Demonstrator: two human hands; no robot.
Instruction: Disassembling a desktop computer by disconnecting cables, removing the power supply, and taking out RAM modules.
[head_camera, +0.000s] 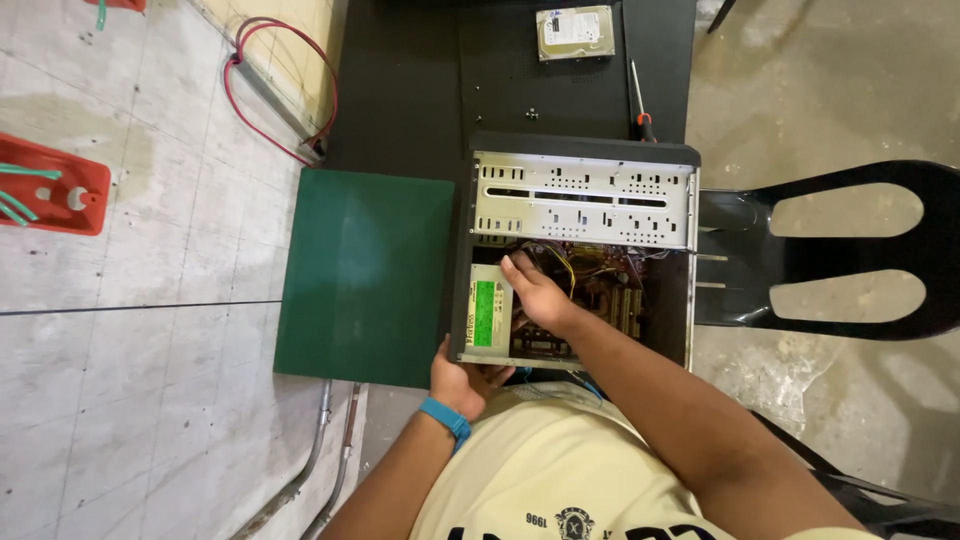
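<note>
Open computer case (580, 190) is lying on the black counter (420, 90), side panel off. Right hand (535, 292) is reached inside, fingers set on the power supply (490, 310) by the wiring; grip closure cannot be told. Left hand (462, 380) is clamped on the case's near edge. Green mat (365, 275) lies beside; hard drive (575, 32) and screwdriver (640, 100) lie beyond.

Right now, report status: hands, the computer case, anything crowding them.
Left hand grips open computer case at near edge. Right hand inside, on power supply. Loose wires beside right hand.
</note>
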